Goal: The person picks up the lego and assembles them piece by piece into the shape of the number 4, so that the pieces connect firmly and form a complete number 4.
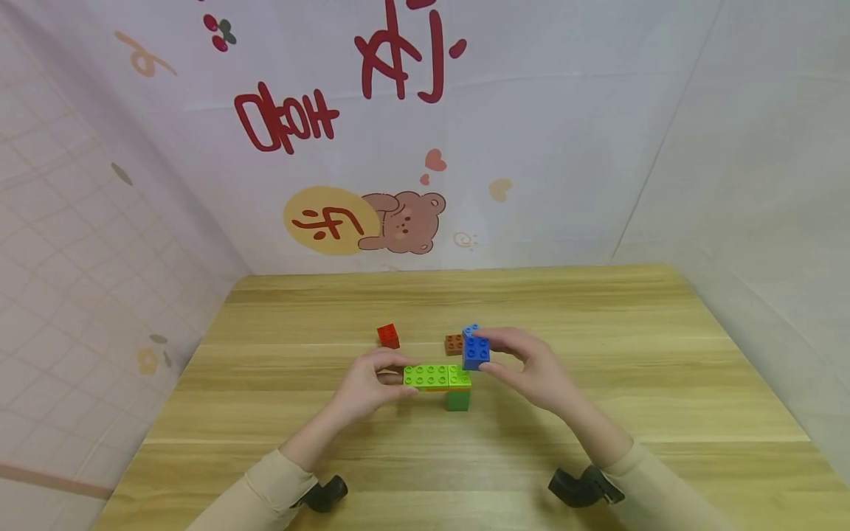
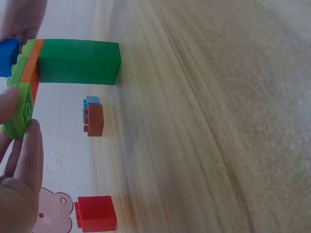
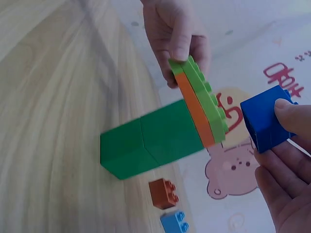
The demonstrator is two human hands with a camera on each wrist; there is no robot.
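Note:
Two dark green bricks [image 3: 165, 131] stand stacked on the table, with an orange brick [image 3: 195, 110] and light green bricks [image 1: 426, 377] on top, jutting out to the left. My left hand [image 1: 372, 383] pinches the jutting left end of the light green layer between thumb and fingers. A dark blue brick [image 1: 476, 355] is pinched by my right hand [image 1: 531, 369], just above and to the right of the stack. In the right wrist view the blue brick [image 3: 269, 118] is apart from the light green studs.
Behind the stack, a brown brick [image 1: 454, 344] and a light blue brick [image 1: 471, 330] lie close together on the wooden table [image 1: 319, 310]. A red brick [image 1: 388, 336] sits farther left. A printed white cloth [image 1: 544, 147] hangs behind the table.

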